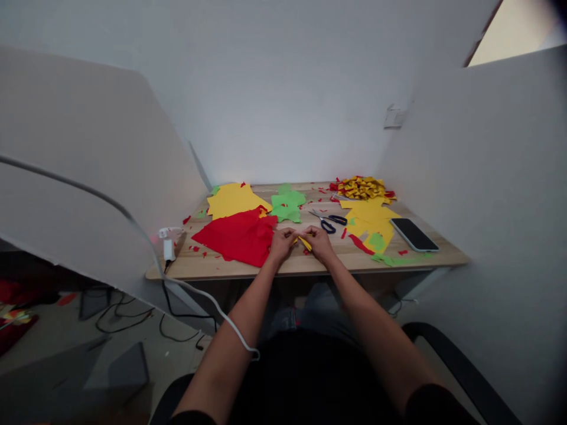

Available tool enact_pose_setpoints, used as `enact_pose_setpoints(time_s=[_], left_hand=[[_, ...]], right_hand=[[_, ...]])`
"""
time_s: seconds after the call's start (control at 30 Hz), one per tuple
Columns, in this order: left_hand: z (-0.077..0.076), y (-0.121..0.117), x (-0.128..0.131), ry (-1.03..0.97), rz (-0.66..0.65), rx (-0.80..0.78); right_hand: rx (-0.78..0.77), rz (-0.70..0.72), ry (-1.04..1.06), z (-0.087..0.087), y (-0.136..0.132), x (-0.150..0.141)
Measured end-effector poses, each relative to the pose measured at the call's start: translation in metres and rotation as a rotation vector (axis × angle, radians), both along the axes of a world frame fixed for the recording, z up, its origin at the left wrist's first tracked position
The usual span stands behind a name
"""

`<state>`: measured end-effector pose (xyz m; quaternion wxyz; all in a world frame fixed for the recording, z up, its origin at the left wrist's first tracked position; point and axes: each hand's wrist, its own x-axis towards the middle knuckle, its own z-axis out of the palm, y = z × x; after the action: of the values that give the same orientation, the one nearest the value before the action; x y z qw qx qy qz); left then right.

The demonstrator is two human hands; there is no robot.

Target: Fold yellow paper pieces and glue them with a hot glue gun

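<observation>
My left hand (282,243) and my right hand (319,241) meet near the table's front edge, fingers pinched together. Between them is a small yellow piece (305,242), paper or cloth; I cannot tell which. Its ends are hidden by my fingers. Left of my left hand lies a large red sheet (241,236), partly over a yellow sheet (233,199). Green pieces (287,203) lie just beyond my hands. Scissors (328,222) with dark handles rest beyond my right hand, blades apart and pointing left.
More yellow sheets (370,218) with green and red scraps lie at the right, beside a phone (414,234). Behind them sits a pile of yellow and red bunched pieces (361,188). A white adapter (169,249) stands at the left edge. A white cable (212,301) crosses near my left forearm. Partitions flank the table (443,255).
</observation>
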<state>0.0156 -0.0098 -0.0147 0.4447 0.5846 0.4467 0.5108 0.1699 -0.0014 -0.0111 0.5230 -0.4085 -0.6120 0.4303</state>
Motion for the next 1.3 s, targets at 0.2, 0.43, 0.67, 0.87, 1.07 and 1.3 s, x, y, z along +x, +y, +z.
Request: enact_pose_setpoints(time_s=[0.2, 0.43, 0.67, 0.87, 1.07, 1.3], left_hand=[[0.014, -0.008, 0.004, -0.006, 0.031, 0.086], [0.025, -0.018, 0.007, 0.105, 0.15, 0.207], [0.036, -0.032, 0.003, 0.707, 0.187, 0.355], [0.029, -0.037, -0.003, 1.106, 0.086, 0.305], [0.023, -0.033, -0.008, 1.14, 0.034, 0.377], [0.032, -0.039, -0.012, 1.108, -0.024, 0.285]], right_hand=[[0.022, -0.047, 0.043, 0.007, -0.007, 0.0], [0.003, -0.039, -0.056, 0.012, -0.006, 0.002], [-0.075, -0.088, -0.409, 0.014, 0.018, 0.019], [-0.055, -0.098, -0.645, 0.017, 0.02, 0.017], [0.001, -0.051, -0.771, 0.018, 0.016, 0.024], [0.001, -0.065, -0.906, 0.031, 0.005, 0.019]])
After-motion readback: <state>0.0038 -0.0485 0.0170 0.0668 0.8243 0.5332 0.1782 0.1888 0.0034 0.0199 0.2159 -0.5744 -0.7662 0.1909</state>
